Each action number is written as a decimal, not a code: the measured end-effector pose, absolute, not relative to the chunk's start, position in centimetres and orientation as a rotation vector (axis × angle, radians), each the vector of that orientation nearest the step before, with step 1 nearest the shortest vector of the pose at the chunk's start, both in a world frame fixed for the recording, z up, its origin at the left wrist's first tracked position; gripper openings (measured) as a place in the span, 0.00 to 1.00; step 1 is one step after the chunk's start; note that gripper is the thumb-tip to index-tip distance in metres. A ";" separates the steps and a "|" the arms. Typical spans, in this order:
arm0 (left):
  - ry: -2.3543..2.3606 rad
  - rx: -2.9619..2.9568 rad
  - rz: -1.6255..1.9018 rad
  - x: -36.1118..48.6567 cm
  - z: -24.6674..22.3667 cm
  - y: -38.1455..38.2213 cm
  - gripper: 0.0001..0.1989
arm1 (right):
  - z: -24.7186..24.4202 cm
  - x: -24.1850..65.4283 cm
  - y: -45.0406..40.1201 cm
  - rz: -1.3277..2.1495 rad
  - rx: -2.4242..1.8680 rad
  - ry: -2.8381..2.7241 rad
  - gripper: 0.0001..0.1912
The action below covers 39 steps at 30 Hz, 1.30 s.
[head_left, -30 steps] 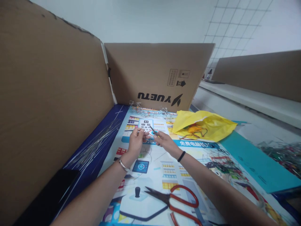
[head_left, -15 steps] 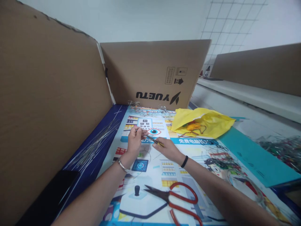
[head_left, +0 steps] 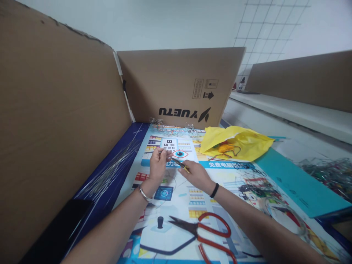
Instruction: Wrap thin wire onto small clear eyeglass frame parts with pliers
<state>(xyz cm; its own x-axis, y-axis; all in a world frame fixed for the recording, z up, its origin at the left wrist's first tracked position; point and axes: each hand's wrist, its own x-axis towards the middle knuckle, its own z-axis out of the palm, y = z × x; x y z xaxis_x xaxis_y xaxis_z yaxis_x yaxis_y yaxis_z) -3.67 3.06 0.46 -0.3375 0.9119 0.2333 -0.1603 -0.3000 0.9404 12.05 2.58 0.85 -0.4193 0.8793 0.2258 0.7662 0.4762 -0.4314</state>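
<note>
My left hand (head_left: 158,163) is closed in a pinch above the printed sheet, and a thin wire (head_left: 175,180) curves down below its fingers. Most of what lies between those fingertips is hidden. In my right hand (head_left: 196,175) are pliers (head_left: 184,167) with yellow and black handles. Their dark jaws point up and left, reaching close to the left fingertips. Nearer to me, red-handled scissors (head_left: 196,231) lie with the blades pointing left.
Cardboard panels (head_left: 178,84) stand behind and at left. Straight wires (head_left: 110,172) and a black phone-like slab (head_left: 60,227) lie left. A yellow bag (head_left: 247,141) with orange contents is at right, near a teal sheet (head_left: 299,187) and tangled wire (head_left: 330,176).
The pliers in my right hand have tilted slightly, their handles shifting a little left and down. My left hand stays nearly still.
</note>
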 end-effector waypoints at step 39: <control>1.034 0.997 1.848 -3.6 0.0 3.4 0.08 | 2.4 11.6 1.6 2.017 -1.061 -1.376 0.12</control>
<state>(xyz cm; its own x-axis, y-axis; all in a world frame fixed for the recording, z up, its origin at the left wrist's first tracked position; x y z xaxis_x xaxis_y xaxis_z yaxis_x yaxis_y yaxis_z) -3.62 3.36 0.05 -0.3879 0.8862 0.2533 -0.2476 -0.3650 0.8975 11.62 1.60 2.40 -0.5872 0.7384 -0.3316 0.0395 -0.3830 -0.9229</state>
